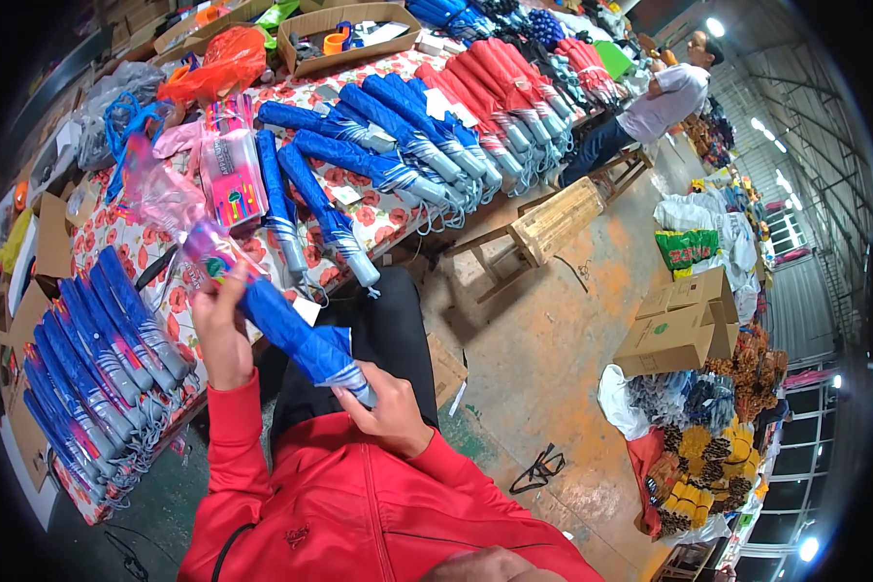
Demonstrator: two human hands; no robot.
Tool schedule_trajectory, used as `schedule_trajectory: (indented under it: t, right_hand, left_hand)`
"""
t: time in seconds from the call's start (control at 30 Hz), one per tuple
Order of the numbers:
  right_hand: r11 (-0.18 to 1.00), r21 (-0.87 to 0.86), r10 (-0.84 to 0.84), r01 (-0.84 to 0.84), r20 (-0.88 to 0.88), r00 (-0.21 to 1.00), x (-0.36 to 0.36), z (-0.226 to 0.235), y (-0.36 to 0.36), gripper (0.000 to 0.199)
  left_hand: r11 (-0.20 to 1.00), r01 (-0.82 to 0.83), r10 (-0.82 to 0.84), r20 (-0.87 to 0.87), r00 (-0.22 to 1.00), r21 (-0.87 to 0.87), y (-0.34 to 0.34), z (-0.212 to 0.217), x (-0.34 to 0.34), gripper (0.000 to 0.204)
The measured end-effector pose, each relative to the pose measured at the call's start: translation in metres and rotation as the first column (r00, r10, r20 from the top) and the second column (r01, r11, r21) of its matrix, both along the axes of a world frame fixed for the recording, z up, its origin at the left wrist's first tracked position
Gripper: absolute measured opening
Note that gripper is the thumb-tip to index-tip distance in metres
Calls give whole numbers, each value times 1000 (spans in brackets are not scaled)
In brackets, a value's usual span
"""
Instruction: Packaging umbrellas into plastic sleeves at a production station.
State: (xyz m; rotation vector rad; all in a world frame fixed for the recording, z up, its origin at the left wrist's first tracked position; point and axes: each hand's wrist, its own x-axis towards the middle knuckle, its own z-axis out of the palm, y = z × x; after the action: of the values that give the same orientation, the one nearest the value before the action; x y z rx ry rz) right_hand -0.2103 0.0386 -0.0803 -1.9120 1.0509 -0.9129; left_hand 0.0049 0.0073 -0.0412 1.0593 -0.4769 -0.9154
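Note:
I hold a folded blue umbrella point(296, 325) slantwise over my lap. My right hand point(393, 412) is closed around its grey handle end. At the other end my left hand point(221, 325) pinches a pink printed plastic sleeve point(204, 254) that covers the umbrella's tip; the sleeve's far part is smeared by motion. Beyond it, a stack of similar pink printed sleeves point(233, 175) lies on the flowered tablecloth point(378, 221). Two folded blue umbrellas lie just right of that stack, one of them point(325, 199) with its handle over the table's edge.
Rows of blue umbrellas point(398, 116) and red umbrellas point(500, 87) cover the far table. Several sleeved blue umbrellas point(97, 359) lie at left. A wooden bench point(563, 218), a cardboard box point(674, 325) and bundled goods point(708, 466) stand to the right. Another person point(664, 102) is at the far right.

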Motion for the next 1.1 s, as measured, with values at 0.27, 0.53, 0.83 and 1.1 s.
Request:
schedule_trajectory:
  t: [0.27, 0.53, 0.83, 1.1]
  right_hand:
    - [996, 91, -11, 16, -57, 998, -1, -8, 8, 28]
    - [656, 668, 76, -350, 403, 912, -12, -13, -2, 31]
    - [722, 682, -257, -117, 421, 870, 10, -32, -19, 26]
    - [545, 781, -330, -305, 534, 778, 7, -12, -25, 26]
  left_hand:
    - [991, 131, -131, 5, 991, 2, 8, 3, -17, 32]
    - [958, 251, -273, -182, 944, -135, 16, 6, -11, 42]
    - [916, 401, -398, -83, 914, 17, 24, -7, -50, 44]
    - [904, 426, -424, -55, 904, 40, 21, -5, -51, 42]
